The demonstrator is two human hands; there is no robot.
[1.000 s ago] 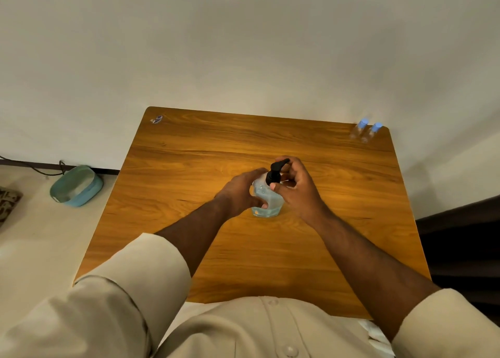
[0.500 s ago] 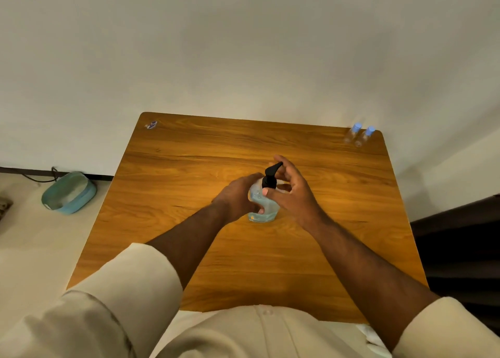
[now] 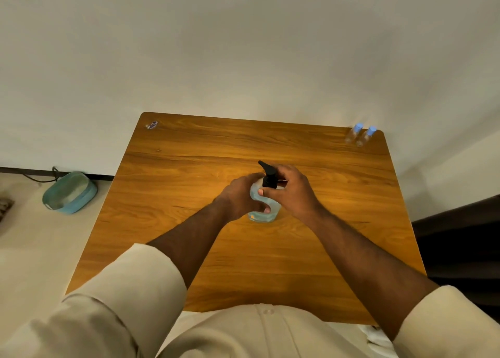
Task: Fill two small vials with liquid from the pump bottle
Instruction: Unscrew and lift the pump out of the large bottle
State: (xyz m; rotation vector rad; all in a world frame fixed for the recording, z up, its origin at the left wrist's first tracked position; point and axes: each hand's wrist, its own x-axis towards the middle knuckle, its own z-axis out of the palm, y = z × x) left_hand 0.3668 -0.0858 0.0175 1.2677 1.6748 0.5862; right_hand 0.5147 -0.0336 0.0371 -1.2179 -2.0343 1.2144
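You had the pump bottle [image 3: 263, 209] mid-table, left hand [image 3: 238, 198] wrapped around its slick, likely light body, right hand [image 3: 290, 192] fingers pinching the black collar, the best hold.

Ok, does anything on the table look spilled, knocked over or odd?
No spill shows. The pump bottle stands upright between both hands. The two vials stand capped at the far right corner, well away from it. A small unclear item lies at the far left corner.

Orange-brown grained table [image 3: 189, 168] — on it a pale blue pump bottle [image 3: 263, 211] with black pump head [image 3: 268, 174]; blue-capped clear vials [image 3: 361, 135] at its far corner
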